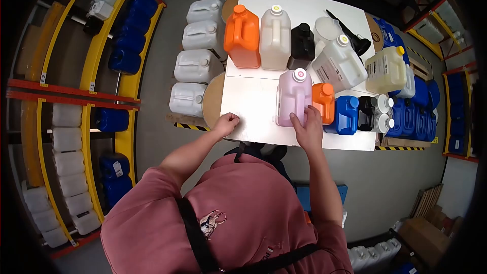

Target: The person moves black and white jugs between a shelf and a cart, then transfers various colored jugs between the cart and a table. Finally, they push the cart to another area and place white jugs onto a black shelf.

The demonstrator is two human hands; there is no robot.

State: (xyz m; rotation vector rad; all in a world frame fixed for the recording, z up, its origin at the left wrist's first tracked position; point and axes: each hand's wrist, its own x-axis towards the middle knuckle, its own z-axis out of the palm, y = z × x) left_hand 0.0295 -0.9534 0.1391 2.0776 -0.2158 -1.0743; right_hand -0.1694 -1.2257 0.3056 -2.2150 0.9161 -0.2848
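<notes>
Overhead view of a person in a pink top at a white table (253,106). Right hand (307,128) rests against the base of a pale pink jug (293,96) standing upright near the table's front edge, fingers wrapped on its lower side. Left hand (225,123) lies curled into a loose fist on the table edge, holding nothing. A small orange canister (324,101) touches the pink jug's right side; a blue canister (347,114) stands just beyond.

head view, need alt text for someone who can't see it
Seen from above, a person's right hand grips the base of a pink jug on a white table crowded with jugs, while the left hand rests fisted at the table's edge.
</notes>
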